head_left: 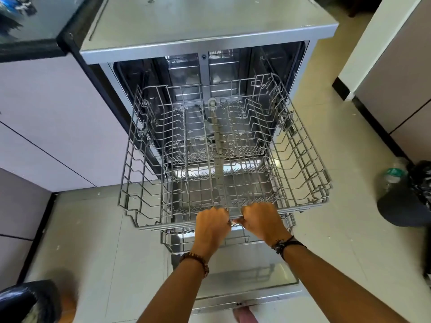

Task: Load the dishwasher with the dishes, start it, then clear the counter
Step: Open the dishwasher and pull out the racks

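Note:
The silver dishwasher [205,36] stands open with its door [245,276] folded down flat toward me. Its grey wire upper rack [300,159] is pulled far out and holds no dishes. Below it the lower rack [177,236] shows, also bare. My left hand [211,226] and my right hand [261,221] sit side by side, both gripping the front rail of the upper rack at its middle. No dishes are in view.
Pale cabinet fronts [46,127] line the left under a black counter edge [35,47]. A bin with a black bag [405,197] and a plastic bottle [394,173] stand on the tiled floor at right. Another black bag [28,301] lies bottom left.

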